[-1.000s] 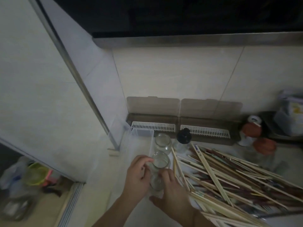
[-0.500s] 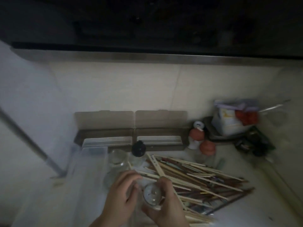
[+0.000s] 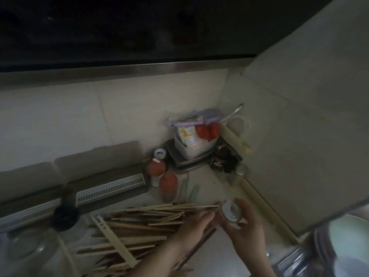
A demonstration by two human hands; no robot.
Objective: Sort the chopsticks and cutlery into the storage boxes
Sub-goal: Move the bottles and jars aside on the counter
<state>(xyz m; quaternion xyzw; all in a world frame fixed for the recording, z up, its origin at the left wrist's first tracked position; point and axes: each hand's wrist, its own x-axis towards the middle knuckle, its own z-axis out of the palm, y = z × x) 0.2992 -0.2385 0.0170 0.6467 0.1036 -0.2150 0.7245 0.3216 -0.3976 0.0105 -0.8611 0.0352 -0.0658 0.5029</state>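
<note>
A heap of wooden chopsticks (image 3: 139, 226) with some darker cutlery lies on the counter at the lower middle. Behind it, against the wall, stands a brown storage box (image 3: 111, 186) with its lid up and a white slotted insert. At the heap's right end my right hand (image 3: 247, 224) grips a small clear glass jar (image 3: 230, 211) from the right. My left hand (image 3: 195, 222) lies over the chopstick tips, its straight fingers touching the jar's left side.
A black-lidded jar (image 3: 63, 215) and a clear glass jar (image 3: 26, 248) stand at the lower left. Two red-capped bottles (image 3: 167, 182) stand right of the box. A tray with packets (image 3: 189, 154) fills the corner. A sink with bowls (image 3: 347, 236) lies at the lower right.
The view has swung right. Both hands carried the glass jar from the heap's left side across to its right end, and my left hand's fingers have straightened.
</note>
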